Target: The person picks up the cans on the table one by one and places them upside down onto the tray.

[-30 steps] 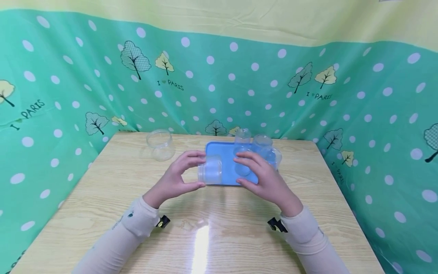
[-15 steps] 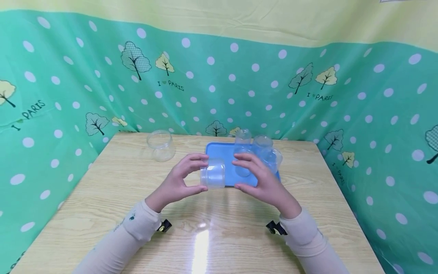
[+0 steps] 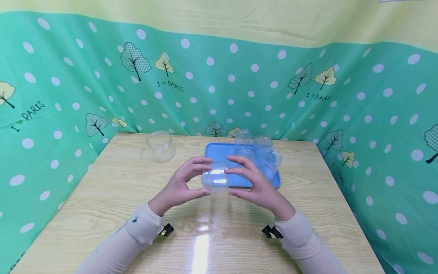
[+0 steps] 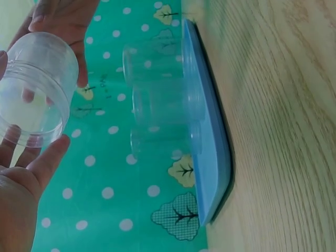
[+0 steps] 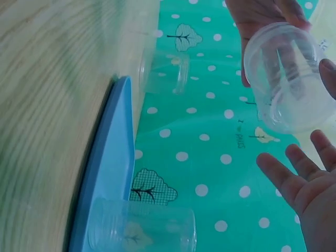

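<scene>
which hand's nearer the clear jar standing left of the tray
Left. The left hand is on the near side of the clear jar, to its right; the right hand is farther right.

Clear jars (image 3: 219,180), six: one raised jar (image 5: 299,113) between hands; one lone jar (image 3: 162,148) near table's far left corner; four on tray. Of those four: one slim jar (image 3: 243,137) at tray's far edge, one jar near far right corner (image 3: 262,142), one jar by right edge (image 3: 275,160), one jar toward middle (image 3: 243,153). Blue tray (image 3: 219,151), one. Wooden table (image 3: 102,198), one. Hands, two: left hand (image 3: 183,182), right hand (image 3: 254,183). Pale sleeves (image 3: 126,239), two. Black wrist pieces (image 3: 166,230), two, one per cuff.
</scene>
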`<action>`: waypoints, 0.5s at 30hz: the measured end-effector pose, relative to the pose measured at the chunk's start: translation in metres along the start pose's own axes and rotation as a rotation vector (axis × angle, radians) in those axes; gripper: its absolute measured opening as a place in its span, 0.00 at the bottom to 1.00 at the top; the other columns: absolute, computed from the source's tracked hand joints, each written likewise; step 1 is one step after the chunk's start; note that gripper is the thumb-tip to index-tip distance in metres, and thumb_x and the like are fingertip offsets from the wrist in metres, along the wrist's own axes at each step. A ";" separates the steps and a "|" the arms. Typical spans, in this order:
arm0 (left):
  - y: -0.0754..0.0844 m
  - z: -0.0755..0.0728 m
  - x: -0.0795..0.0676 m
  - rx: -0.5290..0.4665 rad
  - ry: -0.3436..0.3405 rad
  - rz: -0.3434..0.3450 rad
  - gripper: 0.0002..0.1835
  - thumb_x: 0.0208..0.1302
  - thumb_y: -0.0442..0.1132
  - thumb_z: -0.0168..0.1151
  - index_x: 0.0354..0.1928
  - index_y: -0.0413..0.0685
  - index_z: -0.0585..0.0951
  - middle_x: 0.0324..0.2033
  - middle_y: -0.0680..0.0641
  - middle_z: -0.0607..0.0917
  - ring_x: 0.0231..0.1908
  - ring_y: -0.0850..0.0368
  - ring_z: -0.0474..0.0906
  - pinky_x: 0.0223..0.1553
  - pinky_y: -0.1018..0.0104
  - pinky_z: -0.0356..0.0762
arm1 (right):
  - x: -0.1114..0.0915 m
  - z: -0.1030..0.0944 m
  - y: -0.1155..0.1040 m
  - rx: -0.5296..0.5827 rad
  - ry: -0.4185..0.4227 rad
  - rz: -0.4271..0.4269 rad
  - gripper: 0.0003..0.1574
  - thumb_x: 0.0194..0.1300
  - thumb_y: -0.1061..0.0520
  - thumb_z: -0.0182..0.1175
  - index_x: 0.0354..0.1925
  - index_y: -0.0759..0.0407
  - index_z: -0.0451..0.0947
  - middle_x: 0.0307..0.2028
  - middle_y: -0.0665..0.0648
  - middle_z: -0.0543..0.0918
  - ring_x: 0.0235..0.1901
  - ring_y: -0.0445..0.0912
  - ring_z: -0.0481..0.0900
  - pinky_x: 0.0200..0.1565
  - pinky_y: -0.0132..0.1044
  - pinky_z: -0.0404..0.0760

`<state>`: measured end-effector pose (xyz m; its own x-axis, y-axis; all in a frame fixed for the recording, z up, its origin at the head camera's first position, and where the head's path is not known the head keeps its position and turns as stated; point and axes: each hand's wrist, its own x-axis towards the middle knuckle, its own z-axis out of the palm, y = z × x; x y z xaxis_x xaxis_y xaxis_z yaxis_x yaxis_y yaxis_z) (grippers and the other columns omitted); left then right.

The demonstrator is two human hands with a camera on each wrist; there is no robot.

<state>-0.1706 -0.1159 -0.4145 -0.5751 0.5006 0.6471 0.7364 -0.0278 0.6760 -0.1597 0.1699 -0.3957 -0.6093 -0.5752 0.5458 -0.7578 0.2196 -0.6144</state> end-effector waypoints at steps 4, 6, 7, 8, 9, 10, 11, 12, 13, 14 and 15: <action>0.001 0.002 0.000 -0.019 0.007 0.013 0.39 0.45 0.23 0.81 0.63 0.38 0.76 0.67 0.34 0.71 0.66 0.42 0.72 0.64 0.56 0.77 | -0.001 0.003 0.002 0.040 0.003 -0.008 0.36 0.58 0.63 0.75 0.63 0.50 0.78 0.74 0.59 0.65 0.74 0.55 0.63 0.64 0.43 0.79; 0.001 0.003 0.000 -0.024 0.013 0.014 0.40 0.45 0.22 0.81 0.63 0.41 0.76 0.66 0.33 0.71 0.66 0.43 0.72 0.64 0.55 0.77 | -0.001 0.004 0.002 0.073 0.000 -0.012 0.36 0.59 0.65 0.75 0.64 0.51 0.78 0.74 0.60 0.65 0.73 0.56 0.64 0.64 0.43 0.80; 0.000 0.004 0.000 -0.024 0.016 0.013 0.40 0.44 0.22 0.81 0.63 0.42 0.76 0.66 0.33 0.71 0.66 0.44 0.72 0.64 0.55 0.78 | -0.001 0.004 0.002 0.086 -0.001 -0.013 0.36 0.59 0.65 0.75 0.64 0.51 0.78 0.74 0.60 0.65 0.73 0.56 0.64 0.63 0.43 0.80; 0.001 0.004 0.000 -0.026 0.019 0.011 0.40 0.44 0.21 0.80 0.63 0.42 0.76 0.66 0.33 0.71 0.67 0.44 0.72 0.64 0.55 0.78 | -0.001 0.005 0.002 0.099 -0.002 -0.016 0.37 0.58 0.66 0.75 0.64 0.51 0.77 0.74 0.61 0.65 0.73 0.57 0.64 0.63 0.43 0.80; 0.001 0.004 -0.001 -0.030 0.022 0.009 0.40 0.44 0.21 0.80 0.63 0.40 0.76 0.66 0.33 0.71 0.67 0.45 0.72 0.64 0.55 0.78 | -0.001 0.005 0.002 0.110 -0.003 -0.017 0.37 0.58 0.66 0.74 0.65 0.52 0.77 0.74 0.62 0.65 0.73 0.58 0.64 0.62 0.43 0.81; 0.001 0.005 -0.001 -0.033 0.023 0.007 0.39 0.45 0.21 0.80 0.62 0.39 0.76 0.66 0.34 0.71 0.67 0.45 0.71 0.64 0.54 0.78 | -0.001 0.005 0.002 0.123 -0.003 -0.018 0.37 0.58 0.67 0.74 0.64 0.53 0.77 0.74 0.62 0.64 0.73 0.58 0.64 0.62 0.43 0.81; 0.001 0.005 -0.001 -0.038 0.025 0.003 0.38 0.45 0.21 0.80 0.62 0.37 0.76 0.67 0.34 0.71 0.67 0.45 0.71 0.64 0.54 0.78 | -0.002 0.005 0.002 0.133 -0.003 -0.019 0.37 0.58 0.67 0.74 0.64 0.54 0.77 0.74 0.62 0.64 0.73 0.58 0.64 0.61 0.43 0.82; 0.001 0.006 -0.001 -0.041 0.026 0.002 0.37 0.45 0.21 0.80 0.61 0.35 0.76 0.67 0.34 0.71 0.68 0.45 0.71 0.64 0.54 0.78 | -0.002 0.006 0.002 0.140 -0.003 -0.018 0.36 0.58 0.67 0.74 0.64 0.55 0.77 0.74 0.62 0.64 0.73 0.58 0.64 0.61 0.43 0.82; 0.002 0.006 -0.001 -0.045 0.027 0.002 0.37 0.46 0.21 0.79 0.61 0.33 0.75 0.67 0.34 0.71 0.68 0.44 0.71 0.64 0.54 0.78 | -0.002 0.006 0.002 0.146 -0.004 -0.016 0.36 0.58 0.68 0.74 0.64 0.57 0.77 0.74 0.62 0.64 0.73 0.58 0.64 0.61 0.43 0.82; 0.002 0.006 -0.001 -0.051 0.028 0.004 0.37 0.46 0.21 0.79 0.61 0.31 0.75 0.67 0.34 0.71 0.68 0.44 0.71 0.64 0.54 0.78 | -0.002 0.006 0.002 0.150 -0.004 -0.014 0.36 0.58 0.68 0.74 0.63 0.58 0.77 0.74 0.61 0.64 0.73 0.58 0.63 0.61 0.43 0.82; 0.002 0.007 -0.001 -0.057 0.029 0.006 0.36 0.46 0.20 0.79 0.60 0.30 0.75 0.67 0.34 0.71 0.68 0.43 0.71 0.64 0.54 0.78 | -0.002 0.006 0.002 0.153 -0.005 -0.013 0.36 0.58 0.68 0.74 0.64 0.58 0.77 0.74 0.61 0.64 0.73 0.58 0.63 0.61 0.43 0.82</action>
<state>-0.1667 -0.1104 -0.4162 -0.5814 0.4749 0.6607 0.7190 -0.0803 0.6904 -0.1586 0.1666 -0.4015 -0.5982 -0.5810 0.5519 -0.7210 0.0898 -0.6871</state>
